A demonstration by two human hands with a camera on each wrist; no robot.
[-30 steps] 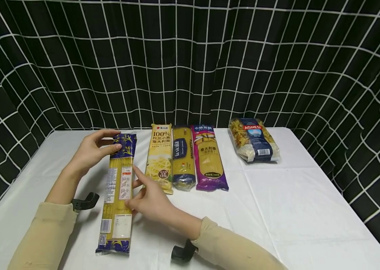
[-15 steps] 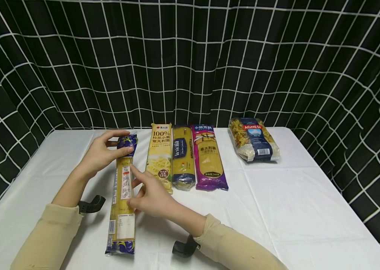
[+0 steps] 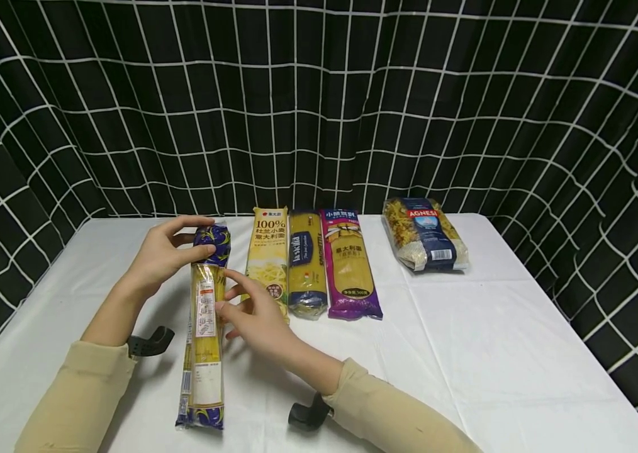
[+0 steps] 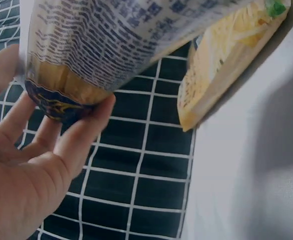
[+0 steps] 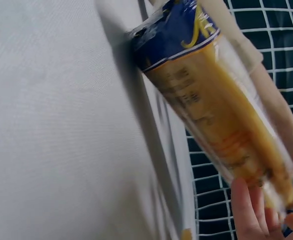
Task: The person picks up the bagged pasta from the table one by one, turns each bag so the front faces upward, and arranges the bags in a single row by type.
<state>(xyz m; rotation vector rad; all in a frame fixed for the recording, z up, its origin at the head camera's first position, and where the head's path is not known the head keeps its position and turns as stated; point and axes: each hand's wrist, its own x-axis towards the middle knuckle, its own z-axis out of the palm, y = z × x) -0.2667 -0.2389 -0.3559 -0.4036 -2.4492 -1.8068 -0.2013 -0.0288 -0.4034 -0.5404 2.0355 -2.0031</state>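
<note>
A long, clear pack of spaghetti (image 3: 207, 352) with dark blue, gold-patterned ends is at the left of the table, its labelled side facing up in the head view. My left hand (image 3: 167, 253) grips its far blue end, thumb on the near side and fingers beyond, as the left wrist view of the hand (image 4: 34, 175) confirms. At the pack's right edge, my right hand (image 3: 265, 324) holds the middle between thumb and fingers. Seen from the right wrist, the pack (image 5: 211, 110) slants, and fingers (image 5: 241, 202) touch its other face. Some right fingertips are hidden behind it.
Right of the hands lie a yellow noodle pack (image 3: 269, 251), a blue-banded spaghetti pack (image 3: 307, 270) and a purple pasta pack (image 3: 353, 264), side by side. Farther right is a bag of twisted pasta (image 3: 426, 236). A black gridded curtain (image 3: 319, 113) stands behind the white table (image 3: 466, 352).
The spaghetti pack has shifted slightly right and turned about its length, so it looks narrower. Both hands moved with it; the right thumb has slid farther up the pack.
</note>
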